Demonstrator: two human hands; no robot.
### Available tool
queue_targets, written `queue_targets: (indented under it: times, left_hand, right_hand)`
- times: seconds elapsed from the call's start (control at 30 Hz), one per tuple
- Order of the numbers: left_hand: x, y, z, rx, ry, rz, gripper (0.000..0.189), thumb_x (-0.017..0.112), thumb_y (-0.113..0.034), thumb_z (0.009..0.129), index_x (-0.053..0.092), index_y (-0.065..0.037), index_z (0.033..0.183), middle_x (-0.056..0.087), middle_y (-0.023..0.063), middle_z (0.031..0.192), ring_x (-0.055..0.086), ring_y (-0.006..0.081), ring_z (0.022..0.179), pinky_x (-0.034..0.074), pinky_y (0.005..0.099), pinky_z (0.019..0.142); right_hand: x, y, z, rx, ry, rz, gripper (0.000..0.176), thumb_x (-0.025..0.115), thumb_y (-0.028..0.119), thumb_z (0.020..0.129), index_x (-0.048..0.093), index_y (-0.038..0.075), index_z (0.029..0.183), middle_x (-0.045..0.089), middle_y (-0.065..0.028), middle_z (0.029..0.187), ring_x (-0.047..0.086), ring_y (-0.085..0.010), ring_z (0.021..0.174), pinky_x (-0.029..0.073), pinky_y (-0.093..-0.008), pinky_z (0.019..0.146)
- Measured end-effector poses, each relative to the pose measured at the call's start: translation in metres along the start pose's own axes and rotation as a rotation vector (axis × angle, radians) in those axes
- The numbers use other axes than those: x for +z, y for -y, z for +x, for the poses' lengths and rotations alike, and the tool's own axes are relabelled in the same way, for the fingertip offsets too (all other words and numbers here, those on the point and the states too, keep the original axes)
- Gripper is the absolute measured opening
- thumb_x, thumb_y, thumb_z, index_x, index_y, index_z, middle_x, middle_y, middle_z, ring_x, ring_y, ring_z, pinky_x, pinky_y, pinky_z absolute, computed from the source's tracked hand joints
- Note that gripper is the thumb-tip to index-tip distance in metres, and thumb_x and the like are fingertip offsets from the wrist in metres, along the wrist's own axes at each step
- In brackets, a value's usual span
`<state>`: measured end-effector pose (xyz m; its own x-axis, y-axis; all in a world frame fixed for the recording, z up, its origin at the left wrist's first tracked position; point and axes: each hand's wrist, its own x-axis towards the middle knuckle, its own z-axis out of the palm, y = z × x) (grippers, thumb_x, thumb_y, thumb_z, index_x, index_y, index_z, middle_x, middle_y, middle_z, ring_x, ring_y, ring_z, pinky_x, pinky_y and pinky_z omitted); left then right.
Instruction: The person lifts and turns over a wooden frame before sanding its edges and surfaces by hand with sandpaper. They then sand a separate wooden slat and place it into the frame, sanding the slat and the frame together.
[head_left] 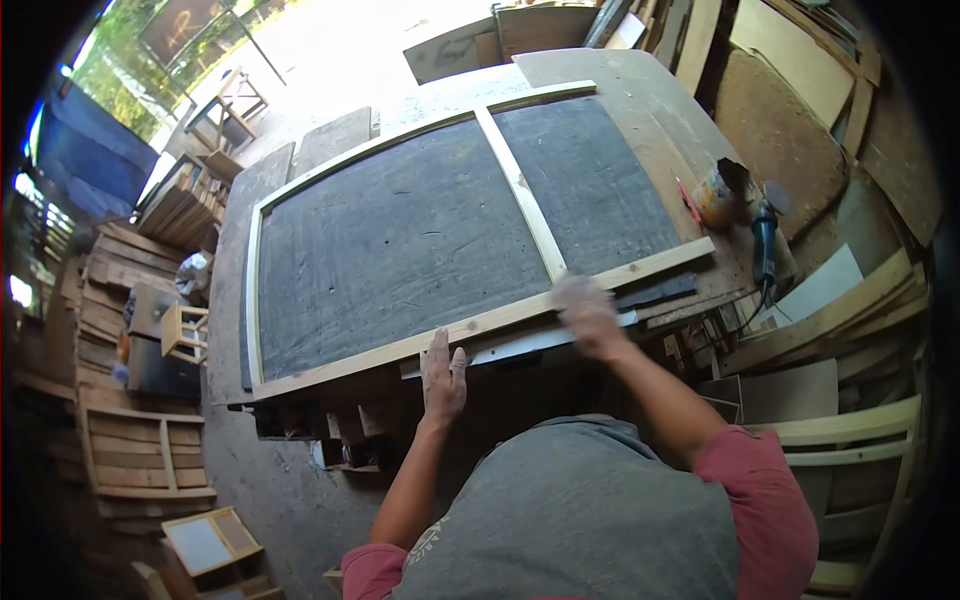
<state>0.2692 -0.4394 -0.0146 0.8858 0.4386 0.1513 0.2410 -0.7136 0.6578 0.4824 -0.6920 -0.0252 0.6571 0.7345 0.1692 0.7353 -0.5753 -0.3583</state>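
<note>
A pale wooden frame lies on the dark board of the workbench, with a crossbar joining its long sides. My left hand rests upright against the near rail, fingers stretched out and dusty. At the joint of crossbar and near rail is my right hand, smeared by motion; whether it holds anything is hidden. A white strip shows under the near rail between my hands.
On the bench's right side are a rusty can, a red tool and a teal power tool with a cord. Wood planks lean at the right. A small wooden stool stands at the left.
</note>
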Motion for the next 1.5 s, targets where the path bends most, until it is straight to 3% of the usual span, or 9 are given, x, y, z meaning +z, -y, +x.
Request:
queue_targets:
  times: [0.13, 0.27, 0.47, 0.63, 0.77, 0.93, 1.13, 1.33, 1.5]
  left_hand:
    - [0.022, -0.033, 0.026, -0.010, -0.131, -0.159, 0.053, 0.052, -0.032, 0.106, 0.047, 0.002, 0.146, 0.045, 0.0218, 0.153, 0.042, 0.0363, 0.142, 0.030, 0.0425, 0.119]
    - [0.053, -0.116, 0.082, -0.317, 0.259, -0.824, 0.054, 0.052, -0.033, 0.106, 0.046, 0.000, 0.148, 0.049, 0.0168, 0.149, 0.043, 0.0284, 0.142, 0.031, 0.0414, 0.119]
    - [0.087, -0.187, 0.132, -0.523, 0.911, -1.543, 0.054, 0.052, -0.038, 0.105, 0.049, -0.001, 0.144, 0.060, 0.0128, 0.136, 0.056, 0.0251, 0.128, 0.044, 0.0422, 0.111]
    - [0.065, -0.206, 0.135, -0.593, 0.756, -1.109, 0.048, 0.053, -0.029, 0.106, 0.049, 0.002, 0.143, 0.060, 0.0144, 0.135, 0.060, 0.0242, 0.122, 0.048, 0.0385, 0.106]
    - [0.053, -0.188, 0.125, -0.254, 0.350, -0.555, 0.047, 0.045, -0.022, 0.108, 0.044, 0.005, 0.146, 0.053, 0.0209, 0.145, 0.052, 0.0336, 0.134, 0.038, 0.0395, 0.115]
    - [0.119, -0.144, 0.078, 0.259, 0.343, 0.390, 0.055, 0.043, -0.018, 0.105, 0.030, 0.007, 0.153, 0.028, 0.0274, 0.161, 0.023, 0.0413, 0.152, 0.018, 0.0509, 0.124]
    - [0.162, -0.142, 0.129, 0.180, 0.280, 0.386, 0.071, 0.047, -0.034, 0.104, 0.023, 0.010, 0.154, 0.015, 0.0254, 0.166, 0.012, 0.0407, 0.155, 0.008, 0.0587, 0.123]
    - [0.169, -0.101, 0.299, 0.237, 0.174, 0.472, 0.073, 0.044, -0.038, 0.104, 0.023, 0.011, 0.154, 0.017, 0.0267, 0.165, 0.014, 0.0406, 0.154, 0.009, 0.0596, 0.123]
    - [0.151, -0.098, 0.169, 0.430, 0.457, 0.438, 0.071, 0.048, -0.034, 0.102, 0.026, 0.010, 0.153, 0.016, 0.0255, 0.166, 0.011, 0.0377, 0.156, 0.005, 0.0583, 0.124]
  right_hand:
    - [-0.040, -0.130, -0.016, 0.368, -0.347, 0.183, 0.034, 0.048, 0.022, 0.104, 0.066, 0.004, 0.127, 0.072, -0.0137, 0.113, 0.068, -0.0305, 0.100, 0.051, -0.0399, 0.094]
    - [-0.129, -0.099, 0.005, 0.432, 0.007, 1.366, 0.031, 0.061, 0.027, 0.103, 0.071, -0.001, 0.113, 0.071, -0.0005, 0.096, 0.063, -0.0072, 0.088, 0.051, -0.0250, 0.082]
    - [-0.145, -0.082, 0.032, 0.247, 0.474, 1.331, 0.030, 0.065, 0.025, 0.101, 0.071, -0.003, 0.110, 0.069, -0.0005, 0.089, 0.063, -0.0079, 0.076, 0.053, -0.0245, 0.070]
    - [-0.146, -0.118, 0.040, 0.250, 0.637, 1.239, 0.028, 0.066, 0.025, 0.101, 0.071, -0.003, 0.103, 0.069, -0.0020, 0.080, 0.061, -0.0070, 0.069, 0.053, -0.0262, 0.065]
    - [-0.124, -0.175, 0.050, 0.318, 0.302, 1.168, 0.027, 0.068, 0.024, 0.098, 0.070, -0.003, 0.095, 0.072, -0.0075, 0.077, 0.066, -0.0119, 0.068, 0.056, -0.0302, 0.065]
    - [-0.065, -0.237, 0.056, 0.291, -0.287, 0.319, 0.030, 0.065, 0.030, 0.097, 0.071, 0.003, 0.108, 0.072, -0.0143, 0.116, 0.064, -0.0331, 0.115, 0.047, -0.0494, 0.103]
    - [-0.049, -0.220, 0.052, 0.413, -0.227, -0.164, 0.047, 0.051, 0.042, 0.103, 0.059, 0.010, 0.137, 0.042, -0.0143, 0.156, 0.029, -0.0370, 0.149, 0.014, -0.0577, 0.123]
    - [-0.048, -0.218, 0.057, 0.483, -0.257, -0.197, 0.048, 0.047, 0.042, 0.104, 0.060, 0.009, 0.136, 0.044, -0.0144, 0.155, 0.031, -0.0362, 0.149, 0.015, -0.0553, 0.123]
    - [-0.047, -0.219, 0.061, 0.511, -0.270, -0.198, 0.049, 0.046, 0.043, 0.105, 0.060, 0.008, 0.136, 0.045, -0.0148, 0.154, 0.032, -0.0358, 0.148, 0.017, -0.0533, 0.123]
